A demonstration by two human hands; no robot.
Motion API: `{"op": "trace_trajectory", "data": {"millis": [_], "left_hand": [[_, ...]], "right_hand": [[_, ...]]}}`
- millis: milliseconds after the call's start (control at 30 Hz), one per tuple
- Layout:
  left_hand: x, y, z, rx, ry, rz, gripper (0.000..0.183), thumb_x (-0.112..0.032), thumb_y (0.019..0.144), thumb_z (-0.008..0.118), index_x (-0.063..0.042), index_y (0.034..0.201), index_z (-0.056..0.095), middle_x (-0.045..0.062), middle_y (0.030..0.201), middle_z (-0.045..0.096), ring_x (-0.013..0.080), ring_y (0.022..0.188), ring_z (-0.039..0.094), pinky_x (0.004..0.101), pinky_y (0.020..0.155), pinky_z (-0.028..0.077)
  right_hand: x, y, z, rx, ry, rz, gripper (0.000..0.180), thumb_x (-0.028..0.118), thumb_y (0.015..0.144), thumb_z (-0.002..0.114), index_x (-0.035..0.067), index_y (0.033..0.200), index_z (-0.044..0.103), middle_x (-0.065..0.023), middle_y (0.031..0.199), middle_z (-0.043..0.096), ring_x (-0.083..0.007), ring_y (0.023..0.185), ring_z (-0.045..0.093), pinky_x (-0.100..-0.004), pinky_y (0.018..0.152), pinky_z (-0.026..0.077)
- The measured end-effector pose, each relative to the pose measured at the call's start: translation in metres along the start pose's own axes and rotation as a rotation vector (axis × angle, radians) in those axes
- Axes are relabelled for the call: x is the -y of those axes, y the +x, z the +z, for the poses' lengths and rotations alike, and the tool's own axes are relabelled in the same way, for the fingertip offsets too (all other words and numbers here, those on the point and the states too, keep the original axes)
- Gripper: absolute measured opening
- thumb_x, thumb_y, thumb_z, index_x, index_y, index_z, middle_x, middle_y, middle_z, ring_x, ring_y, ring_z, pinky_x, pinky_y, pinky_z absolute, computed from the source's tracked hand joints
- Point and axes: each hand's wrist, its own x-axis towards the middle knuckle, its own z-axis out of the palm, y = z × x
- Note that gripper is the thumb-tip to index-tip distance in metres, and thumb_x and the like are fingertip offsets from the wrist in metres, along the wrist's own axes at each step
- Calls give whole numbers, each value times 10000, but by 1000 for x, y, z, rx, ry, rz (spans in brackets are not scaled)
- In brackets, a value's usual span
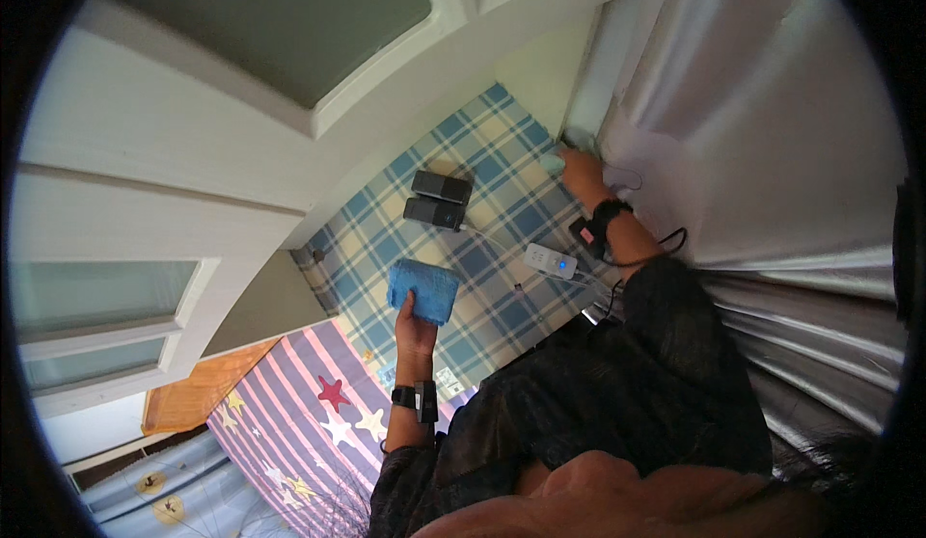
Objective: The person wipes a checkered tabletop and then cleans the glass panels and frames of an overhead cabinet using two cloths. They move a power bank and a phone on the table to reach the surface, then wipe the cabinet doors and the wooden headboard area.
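My left hand (416,335) holds a blue fuzzy cleaning pad (423,292) by its near edge, thumb on top and fingers hidden beneath. The pad is above a table covered with a blue and cream plaid tablecloth (499,314). Over at the table's far right corner, my right hand (581,173) reaches down beside a small pale item (552,164). Its fingertips are partly hidden, so whether they grip that item cannot be told. A blurred translucent thing (581,139) lies just beyond this hand. Both wrists wear black bands with small boxes.
Two black box-shaped devices (438,202) sit side by side on the tablecloth. A white cable runs from one towards a white power strip (550,261) with a blue light. White door panels (289,169) border the far side; silvery curtains (752,104) hang at right. Striped, star-patterned fabric (304,386) lies lower left.
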Motion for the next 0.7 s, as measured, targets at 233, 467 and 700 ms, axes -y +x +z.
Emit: {"op": "trace_trajectory", "data": {"millis": [233, 467, 700], "left_hand": [[18, 56, 169, 308, 263, 179, 539, -252, 924, 529, -18, 1358, 313, 119, 1362, 398, 268, 1220, 424, 425, 1048, 307], [77, 78, 351, 471, 387, 281, 577, -394, 931, 496, 35, 1302, 388, 127, 1280, 453, 214, 1152, 433, 328, 1000, 320], [116, 100, 403, 565, 596, 520, 612, -467, 923, 468, 58, 1235, 439, 122, 1218, 469, 220, 1074, 424, 294, 987, 292]], "right_hand": [[-17, -56, 4, -232, 795, 288, 414, 42, 838, 523, 78, 1250, 513, -161, 1161, 593, -318, 1068, 561, -385, 893, 435], [-40, -93, -15, -131, 1096, 350, 417, 66, 864, 526, 31, 1277, 483, -138, 1219, 552, -250, 1106, 519, -322, 936, 384], [-62, -111, -23, -87, 946, 290, 430, 28, 831, 523, 23, 1260, 484, -172, 1214, 552, -302, 1124, 517, -348, 954, 378]]}}
